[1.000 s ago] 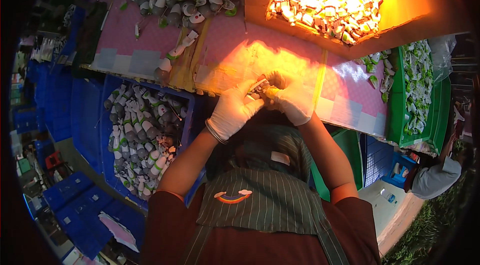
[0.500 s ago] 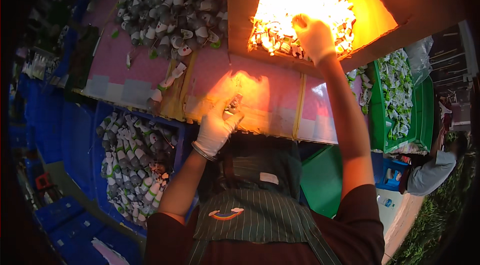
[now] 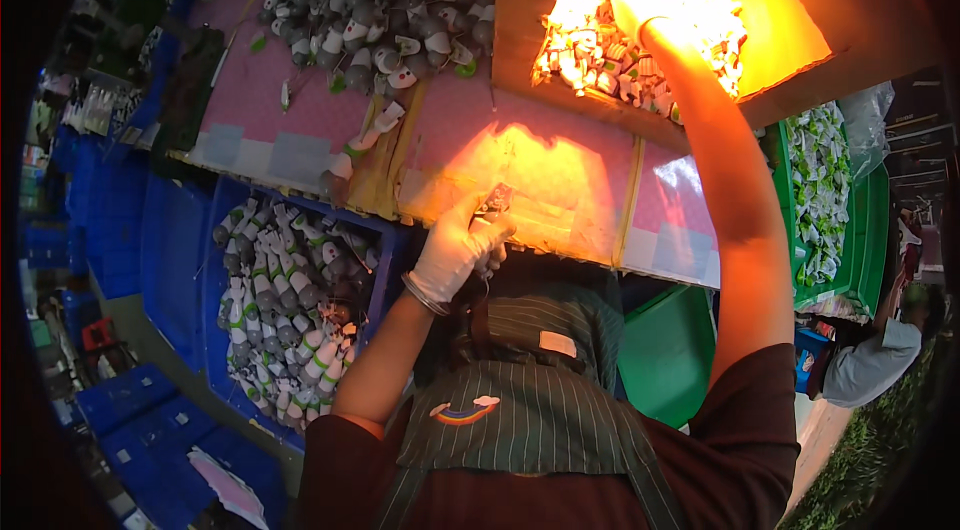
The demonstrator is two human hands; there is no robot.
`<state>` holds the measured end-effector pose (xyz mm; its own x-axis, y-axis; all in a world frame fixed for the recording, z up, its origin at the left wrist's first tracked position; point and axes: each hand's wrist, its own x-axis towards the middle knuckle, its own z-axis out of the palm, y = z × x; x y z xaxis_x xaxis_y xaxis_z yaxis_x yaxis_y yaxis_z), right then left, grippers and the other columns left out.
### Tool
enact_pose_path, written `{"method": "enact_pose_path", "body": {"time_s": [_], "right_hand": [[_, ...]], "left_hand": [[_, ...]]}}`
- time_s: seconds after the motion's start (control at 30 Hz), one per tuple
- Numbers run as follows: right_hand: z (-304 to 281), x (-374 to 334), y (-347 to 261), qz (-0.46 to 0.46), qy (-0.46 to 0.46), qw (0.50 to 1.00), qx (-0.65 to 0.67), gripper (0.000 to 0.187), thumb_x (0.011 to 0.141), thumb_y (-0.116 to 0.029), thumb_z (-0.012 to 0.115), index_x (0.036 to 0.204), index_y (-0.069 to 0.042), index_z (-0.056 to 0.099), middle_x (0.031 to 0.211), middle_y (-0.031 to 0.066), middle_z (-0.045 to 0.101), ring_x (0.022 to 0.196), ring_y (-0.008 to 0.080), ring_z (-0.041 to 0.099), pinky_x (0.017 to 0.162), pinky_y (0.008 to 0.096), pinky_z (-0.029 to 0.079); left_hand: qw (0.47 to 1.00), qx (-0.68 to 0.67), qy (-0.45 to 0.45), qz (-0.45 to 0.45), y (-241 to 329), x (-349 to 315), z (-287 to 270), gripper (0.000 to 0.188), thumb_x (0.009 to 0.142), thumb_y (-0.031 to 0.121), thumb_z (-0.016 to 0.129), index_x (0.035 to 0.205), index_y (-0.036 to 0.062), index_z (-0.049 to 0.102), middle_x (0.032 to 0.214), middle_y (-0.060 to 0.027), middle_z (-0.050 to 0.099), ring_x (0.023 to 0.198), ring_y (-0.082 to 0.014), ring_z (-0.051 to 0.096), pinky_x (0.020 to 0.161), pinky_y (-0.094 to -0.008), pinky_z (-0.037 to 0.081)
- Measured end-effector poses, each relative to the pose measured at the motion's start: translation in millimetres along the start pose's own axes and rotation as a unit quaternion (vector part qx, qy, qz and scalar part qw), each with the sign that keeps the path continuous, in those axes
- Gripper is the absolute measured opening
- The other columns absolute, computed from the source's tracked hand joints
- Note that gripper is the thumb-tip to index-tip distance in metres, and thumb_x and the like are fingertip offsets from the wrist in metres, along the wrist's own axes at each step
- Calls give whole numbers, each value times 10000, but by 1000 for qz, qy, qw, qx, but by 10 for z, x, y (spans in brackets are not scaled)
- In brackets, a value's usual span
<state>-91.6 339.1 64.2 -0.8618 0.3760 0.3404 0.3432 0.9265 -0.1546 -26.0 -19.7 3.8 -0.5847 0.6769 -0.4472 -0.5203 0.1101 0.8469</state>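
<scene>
Where the lamp glare falls hardest, we see a wooden box (image 3: 520, 20) at the top of the table (image 3: 300, 120), heaped with small white-and-grey parts (image 3: 600, 50) too many and too washed out to count. We reach our right hand (image 3: 640, 15) into that heap with the arm stretched out; the glove is so overexposed that we cannot tell whether its fingers are open or closed on anything. Left of the box a second, loose pile (image 3: 380, 0) of the same grey and white parts lies on the pink table cover, again beyond counting. Below the table edge, on our left, a blue crate (image 3: 215, 330) holds more of them, packed in rough rows. On our right a green crate (image 3: 860, 230) holds white-and-green pieces. Our left hand (image 3: 455, 250), in a white glove with a bangle at the wrist, sits at the near table edge, close to our apron (image 3: 520, 410). Its fingers are curled shut around one small part (image 3: 495, 200), which pokes up above the thumb and forefinger, dark with a pale tip, lit orange. So we count two hands, one part held, two crates, one box and two heaps on the table top.
</scene>
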Motion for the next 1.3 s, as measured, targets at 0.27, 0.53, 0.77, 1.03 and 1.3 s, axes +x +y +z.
{"method": "enact_pose_path", "body": {"time_s": [0.27,0.53,0.77,1.03,1.3], "right_hand": [[-136,-710,-226,64,-65,923,373,201,909,-221,594,989,-41,633,897,102,673,829,190,653,652,339,521],[7,-2043,-859,149,-233,610,742,218,902,-127,620,1064,12,570,919,74,623,802,135,599,706,256,489],[-80,-2136,-974,230,-187,521,800,223,910,-133,640,1073,-5,556,999,97,638,844,132,610,711,259,502],[143,-2346,-1037,243,-87,475,842,200,940,-76,575,1106,-46,467,1028,130,617,843,182,626,700,319,550],[-71,-2338,-413,200,-71,744,634,366,887,-80,646,1228,-11,531,1050,80,628,950,151,610,813,290,498]], "left_hand": [[1000,-24,-3,10,-7,10,108,397,881,175,672,1218,42,509,703,-8,567,540,-69,537,474,-211,433],[998,61,-14,30,66,45,343,352,875,134,672,1197,59,549,717,10,575,540,-47,521,465,-190,422],[997,77,-3,19,60,11,426,398,858,124,687,1222,50,542,695,19,576,520,-30,500,454,-181,409],[915,296,65,265,-128,137,605,410,825,70,691,1215,14,580,961,-36,672,887,-118,635,805,-274,506],[968,196,29,153,-142,116,495,273,865,80,676,1112,31,570,785,11,597,582,-30,513,499,-175,416]]}}
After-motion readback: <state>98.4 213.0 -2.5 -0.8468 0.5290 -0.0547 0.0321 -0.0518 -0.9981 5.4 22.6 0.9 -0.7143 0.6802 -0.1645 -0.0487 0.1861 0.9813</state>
